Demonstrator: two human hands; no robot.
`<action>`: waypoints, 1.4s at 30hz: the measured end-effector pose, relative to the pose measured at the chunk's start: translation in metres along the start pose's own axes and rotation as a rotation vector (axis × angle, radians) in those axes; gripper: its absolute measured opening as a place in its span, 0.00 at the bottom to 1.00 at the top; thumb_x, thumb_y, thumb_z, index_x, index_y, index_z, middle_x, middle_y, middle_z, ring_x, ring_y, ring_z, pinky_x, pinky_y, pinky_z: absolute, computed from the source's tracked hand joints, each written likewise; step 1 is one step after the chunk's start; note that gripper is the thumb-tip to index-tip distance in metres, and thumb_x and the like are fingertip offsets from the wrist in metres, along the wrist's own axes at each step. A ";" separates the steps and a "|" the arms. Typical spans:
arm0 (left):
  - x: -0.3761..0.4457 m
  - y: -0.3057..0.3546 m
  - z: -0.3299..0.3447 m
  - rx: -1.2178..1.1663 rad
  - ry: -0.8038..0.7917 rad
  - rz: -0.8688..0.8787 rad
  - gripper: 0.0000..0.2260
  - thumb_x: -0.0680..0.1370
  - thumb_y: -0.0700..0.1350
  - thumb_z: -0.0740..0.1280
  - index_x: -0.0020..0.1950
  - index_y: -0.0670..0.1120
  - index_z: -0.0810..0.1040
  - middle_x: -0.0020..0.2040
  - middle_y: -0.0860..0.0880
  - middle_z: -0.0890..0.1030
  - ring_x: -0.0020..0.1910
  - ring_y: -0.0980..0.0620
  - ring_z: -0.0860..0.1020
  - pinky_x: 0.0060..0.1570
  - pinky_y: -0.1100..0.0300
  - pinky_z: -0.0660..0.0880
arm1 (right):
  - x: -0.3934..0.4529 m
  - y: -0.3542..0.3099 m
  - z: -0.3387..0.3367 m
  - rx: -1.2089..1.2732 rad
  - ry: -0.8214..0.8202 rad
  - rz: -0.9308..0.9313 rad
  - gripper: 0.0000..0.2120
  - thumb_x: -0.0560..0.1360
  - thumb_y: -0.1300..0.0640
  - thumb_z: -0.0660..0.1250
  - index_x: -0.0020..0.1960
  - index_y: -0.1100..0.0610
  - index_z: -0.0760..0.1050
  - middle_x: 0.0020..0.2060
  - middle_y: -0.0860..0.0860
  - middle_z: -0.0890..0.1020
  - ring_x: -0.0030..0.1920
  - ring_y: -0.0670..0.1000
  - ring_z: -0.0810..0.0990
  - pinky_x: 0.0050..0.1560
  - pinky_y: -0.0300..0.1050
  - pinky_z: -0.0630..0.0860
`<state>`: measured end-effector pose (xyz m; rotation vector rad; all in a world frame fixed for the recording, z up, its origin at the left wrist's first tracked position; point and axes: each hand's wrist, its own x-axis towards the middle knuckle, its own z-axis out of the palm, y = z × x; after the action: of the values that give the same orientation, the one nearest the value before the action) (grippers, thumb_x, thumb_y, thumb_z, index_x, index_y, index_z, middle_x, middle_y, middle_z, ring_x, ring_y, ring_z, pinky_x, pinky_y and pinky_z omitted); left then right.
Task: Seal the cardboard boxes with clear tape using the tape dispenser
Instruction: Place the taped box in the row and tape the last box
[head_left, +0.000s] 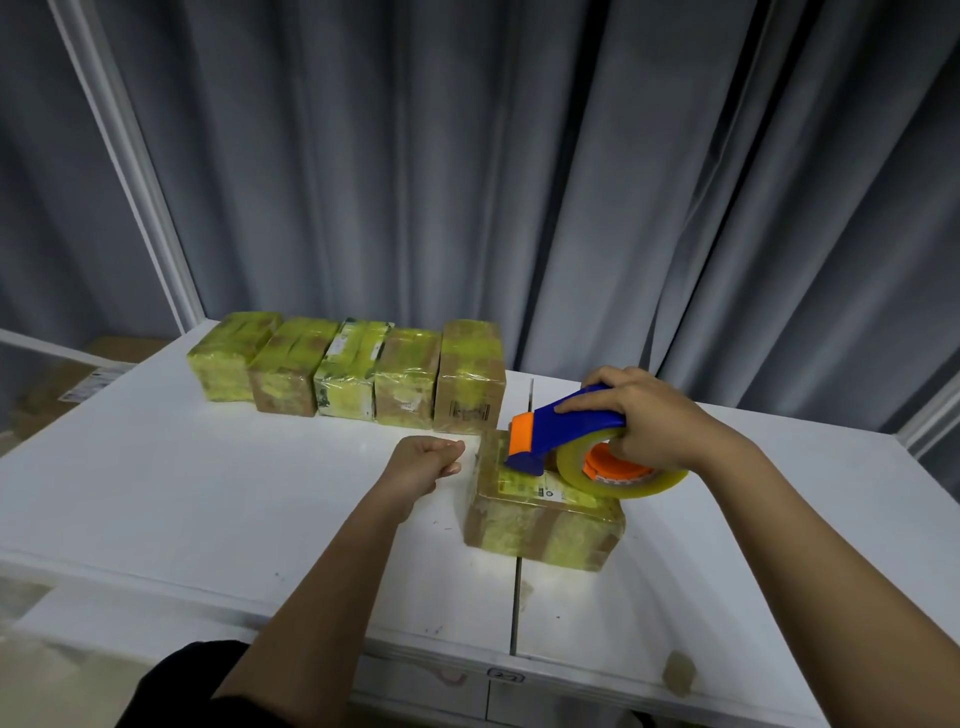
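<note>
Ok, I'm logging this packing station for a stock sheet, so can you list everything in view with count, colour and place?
Taped cardboard boxes in a row: five, brown under yellowish clear tape, side by side at the table's far edge.
Taped cardboard box being sealed: one, brown with yellowish tape, near the table's middle seam.
Blue and orange plastic tape dispenser: one, its front end on that box's top, carrying a clear tape roll.
White table: one, under everything.
Grey curtain: behind the table.
Left hand: fingers curled, holding nothing visible, beside the box.
Right hand: grips the dispenser's handle.
</note>
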<state>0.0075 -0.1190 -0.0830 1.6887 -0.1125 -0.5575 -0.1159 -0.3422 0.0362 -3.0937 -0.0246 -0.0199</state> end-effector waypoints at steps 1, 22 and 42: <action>0.000 -0.001 0.001 -0.002 0.003 -0.004 0.08 0.77 0.46 0.69 0.53 0.42 0.79 0.36 0.48 0.79 0.35 0.58 0.77 0.27 0.67 0.61 | 0.000 0.000 0.000 -0.011 -0.002 -0.006 0.31 0.73 0.59 0.70 0.70 0.39 0.66 0.64 0.44 0.69 0.61 0.49 0.66 0.55 0.42 0.71; 0.008 -0.034 0.042 0.324 0.061 0.202 0.10 0.82 0.47 0.56 0.59 0.44 0.70 0.48 0.44 0.75 0.46 0.48 0.77 0.45 0.59 0.76 | 0.006 -0.004 0.003 -0.005 0.002 -0.004 0.29 0.73 0.60 0.68 0.69 0.38 0.68 0.62 0.43 0.70 0.59 0.49 0.67 0.51 0.41 0.66; -0.028 -0.008 0.048 0.268 -0.358 0.309 0.22 0.82 0.43 0.58 0.66 0.58 0.47 0.56 0.68 0.63 0.52 0.76 0.66 0.43 0.85 0.63 | 0.008 -0.009 -0.003 0.031 0.037 -0.052 0.30 0.67 0.58 0.72 0.65 0.46 0.64 0.64 0.46 0.64 0.54 0.50 0.69 0.45 0.42 0.72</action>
<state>-0.0395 -0.1503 -0.0862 1.7682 -0.7221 -0.6240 -0.1077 -0.3334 0.0397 -3.0597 -0.1035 -0.0779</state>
